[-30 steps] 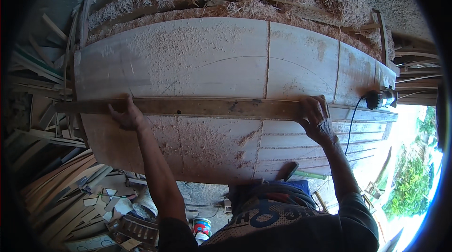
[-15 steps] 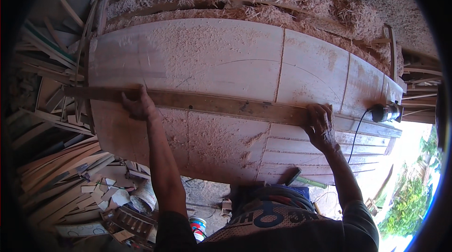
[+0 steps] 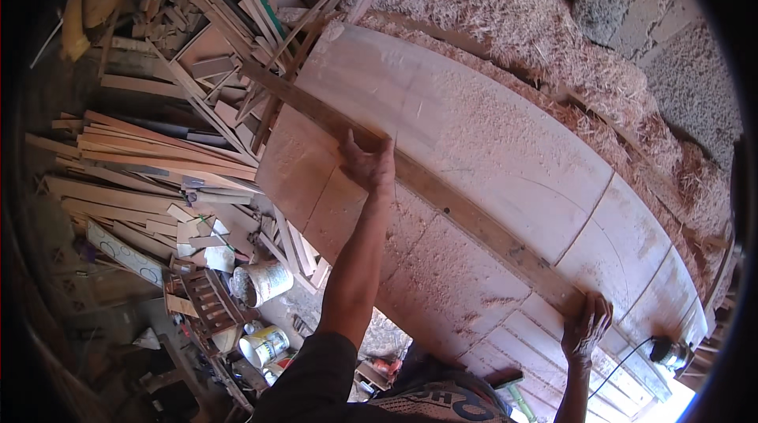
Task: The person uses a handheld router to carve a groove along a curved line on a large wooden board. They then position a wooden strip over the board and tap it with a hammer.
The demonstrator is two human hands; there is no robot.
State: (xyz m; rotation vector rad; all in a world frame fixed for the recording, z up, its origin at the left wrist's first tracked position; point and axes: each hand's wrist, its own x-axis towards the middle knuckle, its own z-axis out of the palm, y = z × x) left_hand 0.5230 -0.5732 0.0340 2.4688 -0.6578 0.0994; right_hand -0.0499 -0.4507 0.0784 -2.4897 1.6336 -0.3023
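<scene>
A long, narrow brown wooden plank (image 3: 483, 227) lies lengthwise across a large pale wooden panel (image 3: 482, 146) sprinkled with sawdust. My left hand (image 3: 369, 162) grips the plank toward its far-left end, thumb and fingers apart over its near edge. Around the plank's near-right end my right hand (image 3: 587, 327) has its fingers bent. Grooves and thin curved pencil lines mark the panel. Close to my right hand, at the panel's right end, sits a corded power tool (image 3: 669, 352). A brush-like tool with a green handle (image 3: 521, 401) rests by the near edge, partly cut off by the frame.
Loose wooden strips (image 3: 158, 146) are heaped on the left. A whitish bucket (image 3: 264, 284) and a smaller paint can (image 3: 264, 345) stand on the floor below them. Wood shavings (image 3: 505, 20) are piled along the panel's far side, beside a rough wall (image 3: 671, 67).
My view has swung left, so the panel now slants down to the right and more of the scrap heap shows. Both hands stay on the plank in about the same places.
</scene>
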